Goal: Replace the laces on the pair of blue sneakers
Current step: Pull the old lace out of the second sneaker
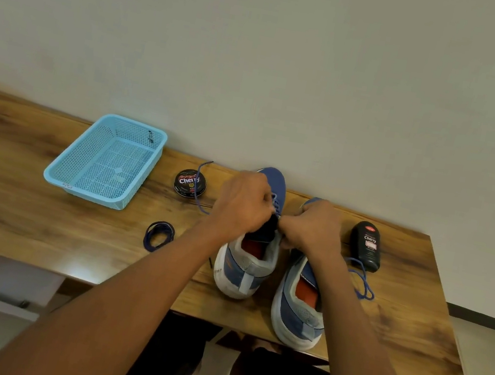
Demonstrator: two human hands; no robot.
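Left hand: the left hand (241, 204) hovers over the throat of the left sneaker, fingers curled together and pinching the blue lace at the eyelets; the fingertips themselves are hidden behind the knuckles.
Right hand: the right hand (315, 229) meets it fingertip to fingertip, fingers curled and pinching at the same spot; what exactly sits between them is too small to tell.
Left sneaker: the left sneaker (247, 265) stands on the table directly under both sets of fingers, heel toward the person, blue toe pointing to the wall.
Right sneaker: the right sneaker (300, 309) stands just beside it, below and to the right of the right fingers, partly hidden by the right forearm.
Blue lace: the blue lace (197, 193) runs out left from the left fingers, over the polish tin, its free end lifted.
Loose lace: another blue lace (363, 283) lies looped right of the right wrist.
Coiled lace: a dark coiled lace (159, 235) lies left of and nearer than the left fingers.
Polish tin: a round polish tin (190, 183) sits near the left knuckles, on their left.
Bottle: a black bottle (366, 246) lies right of the right hand.
Basket: a light blue basket (79, 157) rests well left of the fingers.
Table: the wooden table (6, 194) carries everything.
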